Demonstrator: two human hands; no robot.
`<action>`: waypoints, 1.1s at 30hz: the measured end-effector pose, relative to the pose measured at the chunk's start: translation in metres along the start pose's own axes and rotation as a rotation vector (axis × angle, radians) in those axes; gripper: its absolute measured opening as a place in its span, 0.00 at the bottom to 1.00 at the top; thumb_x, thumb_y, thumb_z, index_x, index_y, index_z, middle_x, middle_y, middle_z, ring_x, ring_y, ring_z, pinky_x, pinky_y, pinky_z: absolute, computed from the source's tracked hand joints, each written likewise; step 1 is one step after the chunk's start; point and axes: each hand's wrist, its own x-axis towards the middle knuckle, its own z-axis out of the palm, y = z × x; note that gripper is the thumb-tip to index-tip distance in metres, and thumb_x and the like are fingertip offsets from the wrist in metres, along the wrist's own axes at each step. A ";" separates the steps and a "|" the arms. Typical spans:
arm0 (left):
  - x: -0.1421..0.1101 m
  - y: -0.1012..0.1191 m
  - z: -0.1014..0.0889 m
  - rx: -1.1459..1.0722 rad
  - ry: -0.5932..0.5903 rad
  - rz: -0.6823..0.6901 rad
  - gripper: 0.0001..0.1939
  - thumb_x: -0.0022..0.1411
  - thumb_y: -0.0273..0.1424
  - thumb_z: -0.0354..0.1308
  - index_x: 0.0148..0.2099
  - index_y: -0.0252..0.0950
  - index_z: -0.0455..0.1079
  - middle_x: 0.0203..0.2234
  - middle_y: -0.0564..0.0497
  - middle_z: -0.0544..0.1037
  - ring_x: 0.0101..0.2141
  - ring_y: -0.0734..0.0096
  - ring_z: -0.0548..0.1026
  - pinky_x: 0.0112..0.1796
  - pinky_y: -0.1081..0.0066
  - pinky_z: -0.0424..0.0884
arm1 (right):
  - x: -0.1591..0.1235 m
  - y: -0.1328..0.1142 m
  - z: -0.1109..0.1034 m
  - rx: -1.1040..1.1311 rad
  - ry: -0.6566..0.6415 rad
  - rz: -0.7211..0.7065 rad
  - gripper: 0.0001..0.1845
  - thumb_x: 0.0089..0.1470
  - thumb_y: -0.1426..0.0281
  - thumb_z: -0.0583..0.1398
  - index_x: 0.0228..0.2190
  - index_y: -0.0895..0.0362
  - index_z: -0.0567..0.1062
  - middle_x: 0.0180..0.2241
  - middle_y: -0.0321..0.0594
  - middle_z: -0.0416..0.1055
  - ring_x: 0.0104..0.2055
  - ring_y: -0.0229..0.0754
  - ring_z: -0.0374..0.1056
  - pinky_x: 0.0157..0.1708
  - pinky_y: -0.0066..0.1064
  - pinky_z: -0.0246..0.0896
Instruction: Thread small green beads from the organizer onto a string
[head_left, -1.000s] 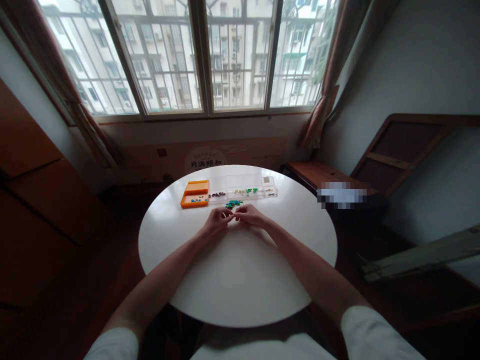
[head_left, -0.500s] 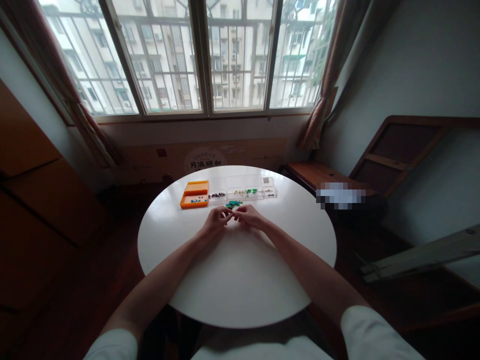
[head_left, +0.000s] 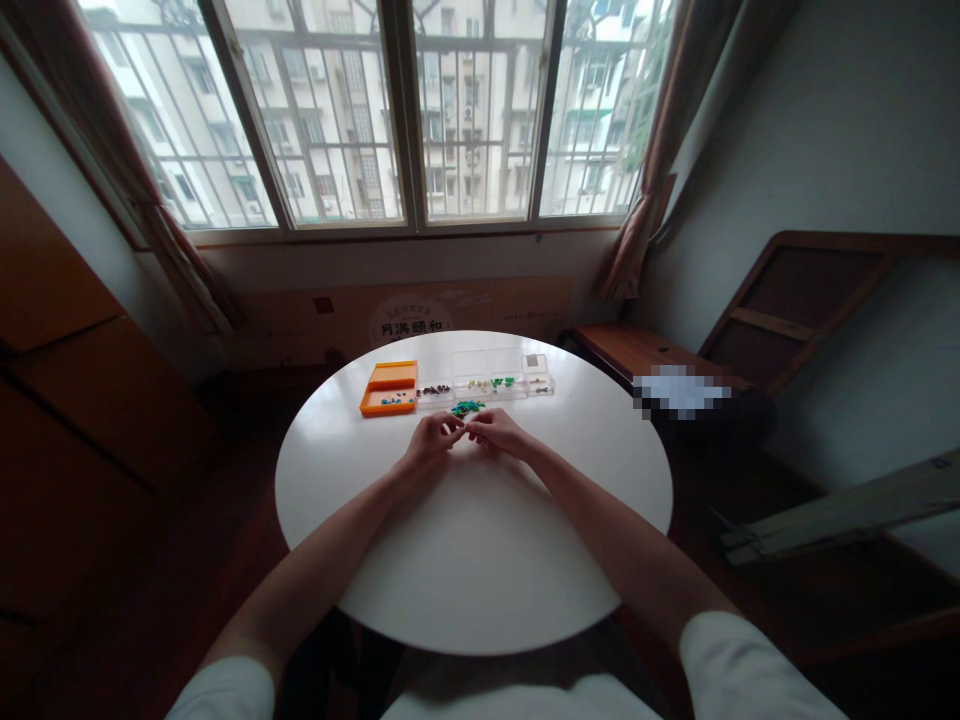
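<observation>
The left hand (head_left: 435, 438) and right hand (head_left: 497, 432) had their fingertips together just in front of the blue-green pieces (head_left: 468, 408) on the white table (head_left: 480, 560), fingers bent, though whether they gripped anything could not be determined.

place: looks like a room in a home, up in an apartment block
window: barred, flats (head_left: 360, 130) right across
curtains (head_left: 161, 230): tied back
furniture: round white table (head_left: 480, 560), wooden bench (head_left: 637, 350)
</observation>
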 end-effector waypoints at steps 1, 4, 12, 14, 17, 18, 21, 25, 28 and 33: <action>0.000 0.000 0.000 0.002 0.000 0.004 0.15 0.55 0.40 0.59 0.36 0.33 0.75 0.25 0.51 0.75 0.20 0.79 0.69 0.20 0.79 0.64 | 0.001 0.001 0.000 -0.001 -0.005 -0.001 0.13 0.44 0.64 0.65 0.23 0.63 0.77 0.18 0.37 0.69 0.17 0.29 0.59 0.14 0.20 0.52; 0.000 0.001 -0.001 0.023 0.003 0.013 0.14 0.55 0.38 0.59 0.37 0.33 0.75 0.25 0.51 0.75 0.21 0.79 0.69 0.21 0.80 0.65 | 0.002 0.002 -0.001 0.002 -0.020 -0.002 0.14 0.44 0.62 0.65 0.24 0.62 0.77 0.19 0.37 0.70 0.16 0.28 0.58 0.14 0.20 0.52; -0.001 0.003 -0.001 0.040 0.002 0.035 0.12 0.55 0.37 0.59 0.37 0.33 0.76 0.24 0.52 0.75 0.21 0.79 0.69 0.22 0.80 0.65 | -0.002 -0.003 -0.001 -0.013 -0.042 -0.006 0.15 0.44 0.60 0.65 0.25 0.62 0.77 0.19 0.37 0.70 0.17 0.28 0.58 0.15 0.21 0.52; 0.000 0.003 -0.001 0.042 0.004 0.040 0.12 0.55 0.36 0.59 0.37 0.33 0.76 0.24 0.51 0.75 0.21 0.79 0.69 0.22 0.79 0.65 | -0.002 -0.003 -0.001 -0.010 -0.044 -0.011 0.16 0.44 0.60 0.65 0.25 0.63 0.77 0.19 0.37 0.70 0.17 0.28 0.58 0.15 0.20 0.52; 0.000 0.002 -0.001 0.053 0.003 0.057 0.12 0.55 0.36 0.59 0.36 0.34 0.76 0.24 0.51 0.75 0.21 0.79 0.69 0.22 0.79 0.65 | -0.002 -0.003 -0.001 -0.011 -0.043 -0.012 0.16 0.44 0.60 0.65 0.25 0.63 0.77 0.19 0.36 0.69 0.17 0.28 0.58 0.15 0.20 0.51; 0.000 0.002 -0.001 0.056 0.004 0.062 0.12 0.55 0.36 0.59 0.36 0.34 0.76 0.25 0.51 0.75 0.21 0.79 0.69 0.22 0.79 0.65 | -0.002 -0.002 -0.001 -0.010 -0.045 -0.014 0.16 0.44 0.60 0.65 0.25 0.63 0.77 0.19 0.36 0.69 0.17 0.28 0.58 0.15 0.20 0.51; 0.000 0.001 -0.001 0.064 0.005 0.075 0.11 0.55 0.35 0.59 0.37 0.34 0.76 0.25 0.52 0.75 0.22 0.79 0.69 0.22 0.79 0.65 | -0.002 -0.001 -0.001 0.001 -0.053 -0.017 0.17 0.44 0.59 0.65 0.25 0.63 0.77 0.19 0.36 0.69 0.17 0.28 0.58 0.15 0.20 0.51; -0.001 0.001 -0.001 0.080 0.014 0.077 0.11 0.55 0.35 0.58 0.37 0.34 0.76 0.25 0.52 0.75 0.22 0.79 0.70 0.22 0.80 0.65 | 0.000 0.000 -0.001 0.005 -0.052 -0.015 0.17 0.44 0.59 0.65 0.26 0.63 0.76 0.20 0.36 0.69 0.17 0.28 0.58 0.15 0.20 0.51; -0.001 0.001 -0.002 0.089 0.013 0.066 0.10 0.56 0.34 0.58 0.37 0.34 0.76 0.25 0.52 0.76 0.22 0.79 0.70 0.22 0.80 0.65 | 0.000 0.000 -0.001 0.004 -0.049 -0.012 0.16 0.44 0.60 0.65 0.25 0.63 0.77 0.19 0.36 0.69 0.17 0.28 0.58 0.15 0.20 0.51; -0.001 0.002 -0.002 0.096 0.012 0.059 0.10 0.55 0.34 0.58 0.37 0.34 0.76 0.25 0.52 0.76 0.22 0.79 0.70 0.22 0.80 0.65 | -0.002 -0.002 -0.001 -0.001 -0.047 -0.012 0.15 0.44 0.61 0.65 0.25 0.62 0.77 0.19 0.36 0.70 0.17 0.28 0.58 0.15 0.21 0.51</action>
